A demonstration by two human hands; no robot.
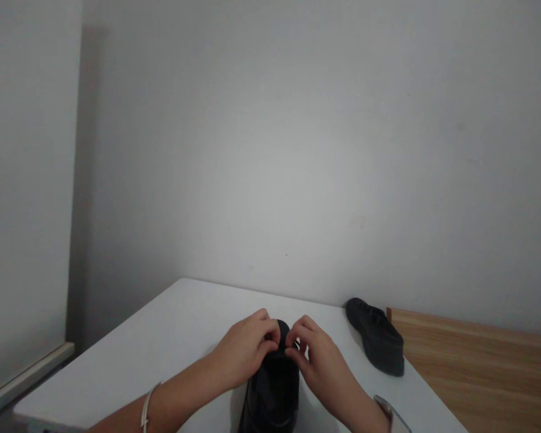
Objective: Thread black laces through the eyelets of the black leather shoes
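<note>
A black shoe (pixel 273 394) rests on the white table at the bottom centre, its toe pointing away and its opening toward me. My left hand (pixel 251 346) is at the left side of the shoe's lacing area, fingers pinched together; what they hold is too small to name. On the right side of the same area, my right hand (pixel 310 349) has thumb and forefinger pinched, with a thin strand partly visible by the fingers. The two hands are close together but apart, with the dark toe showing between them.
A second black shoe (pixel 377 338) lies on the white table (pixel 162 337) at its back right edge. Beyond that edge is a wooden panel (pixel 482 367). A grey wall (pixel 270 150) rises behind the table, and a pale panel (pixel 24 180) stands at the left.
</note>
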